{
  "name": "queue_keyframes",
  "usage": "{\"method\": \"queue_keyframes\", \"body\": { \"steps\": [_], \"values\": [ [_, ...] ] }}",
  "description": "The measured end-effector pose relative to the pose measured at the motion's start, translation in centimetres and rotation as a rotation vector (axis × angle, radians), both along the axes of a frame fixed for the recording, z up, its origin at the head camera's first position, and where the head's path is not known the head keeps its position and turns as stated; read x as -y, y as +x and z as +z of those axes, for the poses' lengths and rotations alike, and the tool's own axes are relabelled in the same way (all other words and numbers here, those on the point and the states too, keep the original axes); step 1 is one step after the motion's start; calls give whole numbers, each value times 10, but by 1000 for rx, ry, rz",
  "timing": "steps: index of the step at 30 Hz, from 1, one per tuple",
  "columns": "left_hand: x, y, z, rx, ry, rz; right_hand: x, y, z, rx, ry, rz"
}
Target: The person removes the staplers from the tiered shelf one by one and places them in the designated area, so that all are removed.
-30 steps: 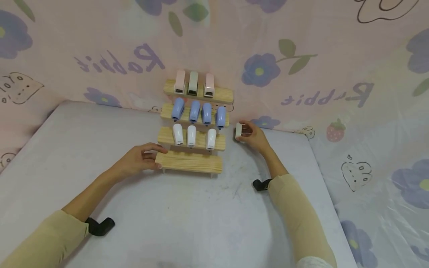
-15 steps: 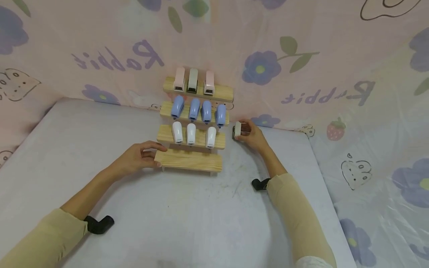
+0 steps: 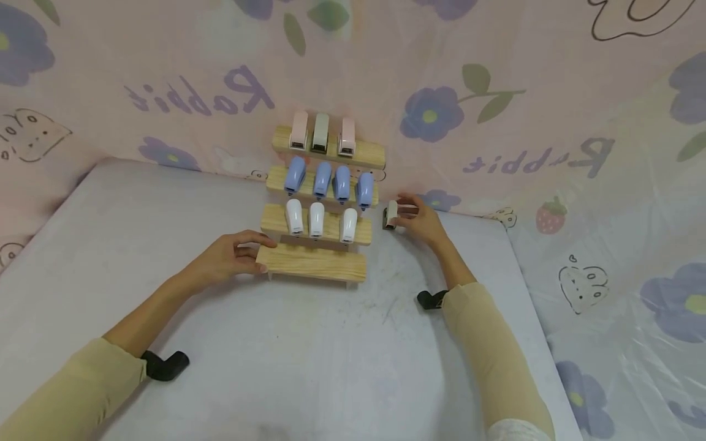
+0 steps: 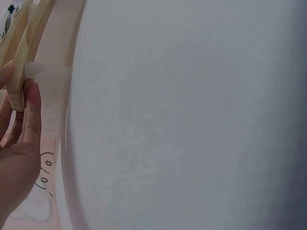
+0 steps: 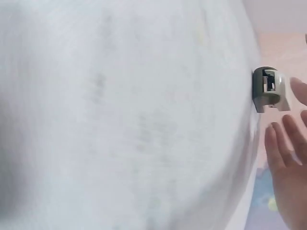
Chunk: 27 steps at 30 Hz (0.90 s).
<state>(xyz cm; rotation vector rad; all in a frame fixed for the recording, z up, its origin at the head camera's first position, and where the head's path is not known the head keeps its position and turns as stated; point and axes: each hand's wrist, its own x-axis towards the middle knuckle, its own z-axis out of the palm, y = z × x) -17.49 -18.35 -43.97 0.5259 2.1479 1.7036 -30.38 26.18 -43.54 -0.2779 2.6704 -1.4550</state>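
A four-tier wooden display rack (image 3: 311, 263) stands on the table. My left hand (image 3: 226, 260) pinches the left end of its lowest board, with the thumb on one face of the board (image 4: 24, 52) and fingers on the other in the left wrist view. To the right of the rack, a small pale green stapler (image 3: 392, 214) with a dark base stands on the table. Around it my right hand (image 3: 425, 225) is spread. In the right wrist view the fingertips of that hand (image 5: 293, 191) are apart from the stapler (image 5: 284, 91).
Pink and green staplers (image 3: 320, 133) sit on the top tier, blue ones (image 3: 342, 184) below, and three white ones (image 3: 317, 219) on the third. A printed curtain (image 3: 353, 55) hangs right behind the table (image 3: 309, 367).
The stapler at the right was in my right fingers, turned and came upright on the table; those fingers have loosened from it. My left hand has kept its place on the rack.
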Motion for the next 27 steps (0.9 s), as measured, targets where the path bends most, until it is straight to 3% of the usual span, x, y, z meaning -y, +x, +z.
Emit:
{"method": "queue_keyframes", "body": {
  "steps": [3,13,21,27],
  "values": [
    [0,-1,1,7,-11,-1,1,5,10,-52,-39,6],
    [1,-4,0,-1,-53,-2,25,29,74,-227,-158,74],
    [3,-4,3,-4,-66,1,27,23,86,-239,-301,125],
    [0,-6,6,-5,-76,2,28,19,97,-316,-337,131]
  ]
}}
